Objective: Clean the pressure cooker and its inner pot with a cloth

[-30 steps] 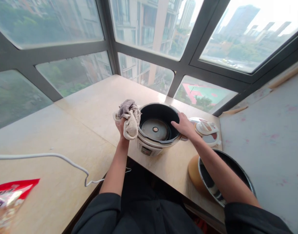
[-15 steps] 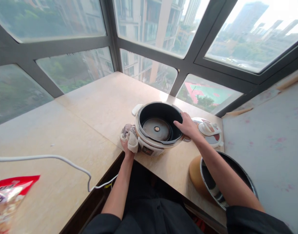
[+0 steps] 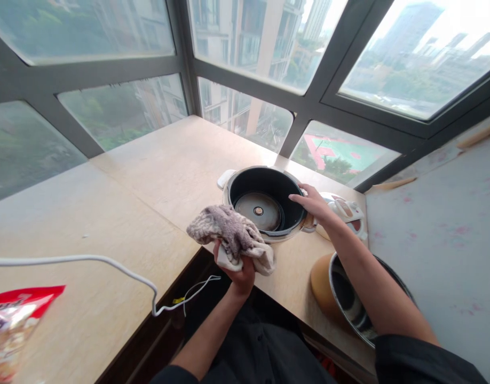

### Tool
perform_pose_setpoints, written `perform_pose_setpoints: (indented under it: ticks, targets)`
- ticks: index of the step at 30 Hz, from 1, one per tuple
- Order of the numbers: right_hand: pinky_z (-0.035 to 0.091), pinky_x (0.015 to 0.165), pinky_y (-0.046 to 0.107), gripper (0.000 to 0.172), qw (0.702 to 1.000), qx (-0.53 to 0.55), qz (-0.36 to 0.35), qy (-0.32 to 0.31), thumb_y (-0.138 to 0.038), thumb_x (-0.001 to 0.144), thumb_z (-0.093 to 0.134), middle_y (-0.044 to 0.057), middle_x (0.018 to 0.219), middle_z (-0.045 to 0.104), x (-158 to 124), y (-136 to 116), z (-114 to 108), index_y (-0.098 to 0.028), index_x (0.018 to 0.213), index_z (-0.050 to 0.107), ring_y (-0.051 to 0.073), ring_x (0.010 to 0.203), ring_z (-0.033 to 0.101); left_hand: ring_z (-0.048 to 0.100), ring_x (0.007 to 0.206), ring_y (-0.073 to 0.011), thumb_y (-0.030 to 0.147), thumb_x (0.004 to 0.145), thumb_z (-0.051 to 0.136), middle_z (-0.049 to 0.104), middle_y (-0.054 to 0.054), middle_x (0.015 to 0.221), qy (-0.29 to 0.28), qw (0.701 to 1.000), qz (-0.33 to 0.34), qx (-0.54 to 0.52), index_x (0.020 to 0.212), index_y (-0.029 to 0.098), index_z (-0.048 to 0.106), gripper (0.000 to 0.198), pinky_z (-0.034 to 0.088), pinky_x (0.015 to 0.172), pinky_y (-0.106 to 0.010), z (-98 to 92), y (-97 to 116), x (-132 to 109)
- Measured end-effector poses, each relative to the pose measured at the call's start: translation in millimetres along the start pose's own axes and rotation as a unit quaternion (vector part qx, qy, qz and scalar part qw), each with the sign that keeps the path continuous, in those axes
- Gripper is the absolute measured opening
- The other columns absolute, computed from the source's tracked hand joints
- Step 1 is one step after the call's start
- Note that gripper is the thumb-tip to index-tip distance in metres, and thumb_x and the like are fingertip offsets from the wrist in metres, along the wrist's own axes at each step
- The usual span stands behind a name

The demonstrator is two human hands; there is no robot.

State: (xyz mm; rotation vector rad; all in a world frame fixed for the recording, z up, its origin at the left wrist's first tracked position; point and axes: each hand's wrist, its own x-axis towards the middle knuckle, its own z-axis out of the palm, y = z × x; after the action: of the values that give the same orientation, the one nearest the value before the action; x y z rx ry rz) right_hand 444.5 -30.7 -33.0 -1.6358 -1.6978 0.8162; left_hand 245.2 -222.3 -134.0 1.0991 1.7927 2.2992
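An electric pressure cooker point(image 3: 258, 207) without its lid stands on the counter, its dark cavity and round heating plate showing. My left hand point(image 3: 240, 277) is closed on a bunched grey-and-white cloth point(image 3: 232, 232), which hangs in front of the cooker and hides part of its front. On the cooker's right side my right hand point(image 3: 312, 204) grips the rim, the thumb toward the cavity and the other fingers partly hidden outside.
Behind my right arm lies the white cooker lid point(image 3: 345, 213). A tan inner pot point(image 3: 325, 285) rests tilted near the wall. At left are a white cord point(image 3: 109, 262) and a red food packet point(image 3: 24, 325). Windows border the counter point(image 3: 157, 170).
My left hand has brought the cloth from the cooker's left side round to its front, and more of the cloth now shows. My right hand stays at the rim, shifted slightly outward.
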Motion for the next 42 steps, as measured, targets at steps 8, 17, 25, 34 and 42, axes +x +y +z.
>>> perform_pose_setpoints:
  ticks: [8, 17, 25, 34, 42]
  targets:
    - [0.059, 0.080, 0.043, 0.051, 0.995, 0.077, 0.066, -0.027, -0.042, 0.068, 0.074, 0.004, 0.089, 0.073, -13, -13, -2, -0.021, 0.115, 0.068, 0.027, 0.083, 0.070, 0.064, 0.112, -0.0323, 0.024, 0.084, 0.074, 0.066, -0.013, 0.117, -0.187, 0.925, 0.331, 0.022, 0.133, 0.031, 0.060, 0.051, 0.051, 0.090, -0.048, -7.8, -2, -10]
    - [0.050, 0.104, 0.047, 0.045, 0.998, -0.057, -0.026, 0.007, -0.033, 0.073, 0.070, 0.011, 0.115, 0.070, -1, -3, 3, -0.017, 0.115, 0.067, 0.032, 0.116, 0.063, 0.065, 0.096, -0.0217, 0.025, 0.100, 0.056, 0.072, -0.010, 0.108, -0.493, 0.695, 0.511, 0.112, 0.119, 0.023, 0.068, 0.023, 0.042, 0.081, -0.037, 58.1, 38, -10]
    - [0.042, 0.112, 0.044, 0.049, 0.985, -0.161, -0.061, 0.008, -0.028, 0.078, 0.066, 0.017, 0.131, 0.064, 3, -3, 6, -0.013, 0.125, 0.063, 0.031, 0.128, 0.056, 0.066, 0.088, -0.0282, 0.004, 0.092, 0.049, 0.071, -0.020, 0.091, -0.595, 0.586, 0.515, 0.193, 0.092, 0.006, 0.071, 0.022, 0.044, 0.070, -0.040, 112.4, 29, -41]
    - [0.043, 0.111, 0.040, 0.046, 0.983, -0.174, -0.065, 0.014, -0.024, 0.081, 0.063, 0.014, 0.130, 0.066, -1, -8, 8, -0.014, 0.126, 0.066, 0.029, 0.126, 0.057, 0.067, 0.081, -0.0248, 0.010, 0.092, 0.060, 0.072, -0.013, 0.082, -0.628, 0.555, 0.513, 0.183, 0.085, 0.010, 0.070, 0.012, 0.045, 0.066, -0.037, 85.7, 23, -29]
    - [0.044, 0.105, 0.044, 0.032, 0.997, -0.050, -0.052, 0.036, -0.036, 0.079, 0.065, 0.009, 0.114, 0.071, -3, -6, 11, -0.021, 0.107, 0.073, 0.030, 0.114, 0.061, 0.064, 0.089, -0.0207, 0.017, 0.096, 0.052, 0.070, -0.009, 0.100, -0.525, 0.610, 0.583, 0.107, 0.115, 0.018, 0.066, 0.024, 0.046, 0.074, -0.034, 46.3, 83, 70]
